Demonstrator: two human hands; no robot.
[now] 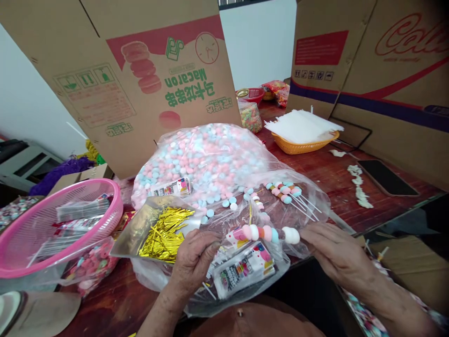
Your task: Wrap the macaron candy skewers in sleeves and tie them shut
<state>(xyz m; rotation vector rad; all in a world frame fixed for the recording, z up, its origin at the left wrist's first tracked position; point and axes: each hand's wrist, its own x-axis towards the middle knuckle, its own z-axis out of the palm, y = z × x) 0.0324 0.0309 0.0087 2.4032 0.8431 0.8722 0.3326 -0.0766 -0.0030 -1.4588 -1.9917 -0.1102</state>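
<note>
Held across in front of me is a marshmallow skewer with pink, white, orange and blue pieces and a printed wrapper at its left end. My left hand is closed, thumb against fingers, at that end; the fingers hide the stick. At the other end, my right hand has its fingertips together against the white pieces, its thumb hidden. Below lies a stack of printed wrappers on clear plastic. Gold twist ties fill an open pouch beside my left hand. Several finished skewers lie behind.
A large clear bag of pastel marshmallows leans against a cardboard box. A pink basket holds wrapped packs at left. White sticks lie in a yellow basket, near a phone. Another box stands at right.
</note>
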